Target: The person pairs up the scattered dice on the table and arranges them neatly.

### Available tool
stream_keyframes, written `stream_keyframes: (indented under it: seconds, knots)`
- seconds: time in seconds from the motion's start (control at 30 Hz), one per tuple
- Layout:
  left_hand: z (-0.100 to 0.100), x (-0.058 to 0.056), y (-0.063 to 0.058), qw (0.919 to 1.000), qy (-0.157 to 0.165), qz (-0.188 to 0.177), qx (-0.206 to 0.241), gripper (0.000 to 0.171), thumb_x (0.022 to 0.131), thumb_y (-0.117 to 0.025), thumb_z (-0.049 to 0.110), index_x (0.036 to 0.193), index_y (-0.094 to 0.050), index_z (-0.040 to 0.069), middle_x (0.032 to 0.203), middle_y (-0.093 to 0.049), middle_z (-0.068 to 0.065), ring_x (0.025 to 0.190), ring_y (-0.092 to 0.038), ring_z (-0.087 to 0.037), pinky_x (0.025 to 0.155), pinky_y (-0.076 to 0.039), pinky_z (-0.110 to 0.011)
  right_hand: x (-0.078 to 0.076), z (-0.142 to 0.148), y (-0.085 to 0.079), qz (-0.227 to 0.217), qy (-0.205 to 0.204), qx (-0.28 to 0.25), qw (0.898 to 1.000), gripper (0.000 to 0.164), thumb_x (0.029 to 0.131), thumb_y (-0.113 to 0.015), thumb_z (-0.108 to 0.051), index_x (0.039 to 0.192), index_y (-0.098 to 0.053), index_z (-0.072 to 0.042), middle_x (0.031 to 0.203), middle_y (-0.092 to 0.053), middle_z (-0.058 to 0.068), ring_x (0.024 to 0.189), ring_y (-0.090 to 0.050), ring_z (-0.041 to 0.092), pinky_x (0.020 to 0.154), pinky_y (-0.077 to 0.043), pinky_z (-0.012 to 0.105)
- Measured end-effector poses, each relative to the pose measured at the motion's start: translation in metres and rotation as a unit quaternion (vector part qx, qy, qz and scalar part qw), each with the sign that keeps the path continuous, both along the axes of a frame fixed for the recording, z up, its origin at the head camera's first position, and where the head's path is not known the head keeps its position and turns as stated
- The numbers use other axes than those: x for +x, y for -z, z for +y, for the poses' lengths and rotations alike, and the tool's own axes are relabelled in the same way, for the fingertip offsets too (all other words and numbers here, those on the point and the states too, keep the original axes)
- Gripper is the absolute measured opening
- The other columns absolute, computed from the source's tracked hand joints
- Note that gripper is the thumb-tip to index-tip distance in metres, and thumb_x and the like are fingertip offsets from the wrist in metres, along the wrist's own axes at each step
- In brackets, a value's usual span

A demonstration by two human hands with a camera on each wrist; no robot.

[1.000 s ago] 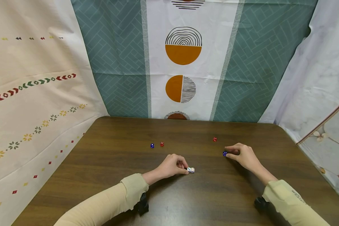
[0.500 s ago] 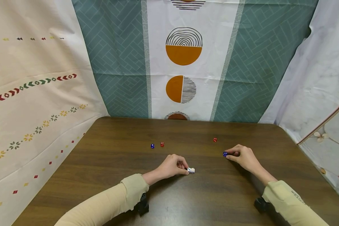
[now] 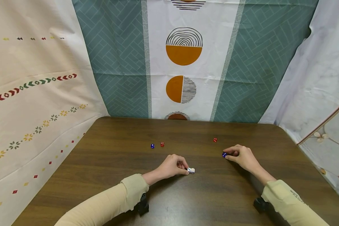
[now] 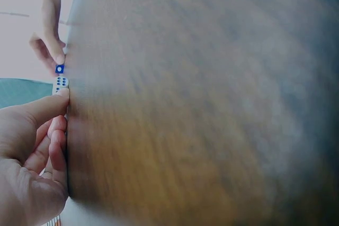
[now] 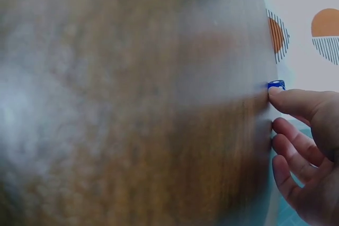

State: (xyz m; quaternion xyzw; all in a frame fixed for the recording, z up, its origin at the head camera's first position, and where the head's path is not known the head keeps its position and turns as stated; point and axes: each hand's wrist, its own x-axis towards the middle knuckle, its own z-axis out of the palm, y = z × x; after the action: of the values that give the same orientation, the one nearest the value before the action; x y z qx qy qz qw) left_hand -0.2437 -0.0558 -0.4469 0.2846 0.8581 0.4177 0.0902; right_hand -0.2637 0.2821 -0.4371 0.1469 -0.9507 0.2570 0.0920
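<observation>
Two white dice (image 3: 191,170) sit side by side, touching, near the middle of the table. My left hand (image 3: 170,166) pinches the left one between thumb and fingers; in the left wrist view the thumb presses on a white die (image 4: 62,82) with dark pips. Farther right, my right hand (image 3: 243,157) pinches a blue die (image 3: 224,155) with white pips at the tips of thumb and index finger. Much of that blue die (image 5: 276,84) is hidden behind the thumb in the right wrist view, where the other fingers curve loosely.
Toward the back left of the brown wooden table (image 3: 124,131) lie a blue die (image 3: 152,146) and a red die (image 3: 162,144), slightly apart. Another red die (image 3: 215,140) lies behind my right hand. A patterned curtain (image 3: 124,62) hangs at the table's far edge.
The index finger of my right hand has come down onto the blue die, which has tilted and shifted slightly left and nearer. My left hand and the white dice have stayed put.
</observation>
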Motion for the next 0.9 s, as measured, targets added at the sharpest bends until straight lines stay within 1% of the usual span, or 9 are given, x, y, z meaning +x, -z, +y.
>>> stream_keyframes:
  seconds: [0.13,0.37,0.77,0.9]
  knots:
    - [0.0,0.0,0.0,1.0,0.0,-0.001,0.0,0.01,0.079,-0.083,0.011,0.084,-0.074,0.01,0.076,-0.069,0.0,0.062,-0.054,-0.003,0.058,-0.045,-0.017,-0.001,-0.001,0.0,0.002,-0.002,0.004,1.0,0.022,0.081,-0.08,-0.017,0.103,-0.078,-0.015,0.091,-0.071,0.0,0.078,-0.057,0.01,0.068,-0.045,0.022]
    - [-0.001,0.0,0.0,1.0,0.002,-0.004,0.003,0.01,0.079,-0.082,0.011,0.084,-0.074,0.009,0.076,-0.069,0.0,0.063,-0.054,-0.004,0.058,-0.044,-0.017,-0.001,-0.002,0.001,-0.002,-0.001,-0.001,1.0,0.015,0.082,-0.081,-0.019,0.096,-0.079,-0.019,0.088,-0.069,-0.002,0.076,-0.054,0.008,0.068,-0.044,0.023]
    - [-0.001,-0.001,0.002,1.0,0.001,0.0,0.001,0.009,0.079,-0.082,0.012,0.084,-0.074,0.01,0.076,-0.069,0.0,0.063,-0.053,-0.003,0.058,-0.044,-0.016,-0.002,-0.014,0.002,-0.025,0.007,-0.019,0.999,0.013,0.082,-0.08,-0.023,0.094,-0.079,-0.018,0.09,-0.07,-0.001,0.08,-0.055,0.013,0.07,-0.044,0.026]
    - [-0.001,-0.002,0.002,1.0,0.003,0.005,0.0,0.01,0.08,-0.082,0.012,0.084,-0.074,0.01,0.076,-0.069,0.0,0.063,-0.053,-0.002,0.058,-0.044,-0.016,-0.003,-0.022,0.003,-0.034,0.008,-0.029,0.999,0.014,0.082,-0.08,-0.025,0.094,-0.079,-0.018,0.09,-0.071,-0.001,0.079,-0.054,0.012,0.069,-0.044,0.025]
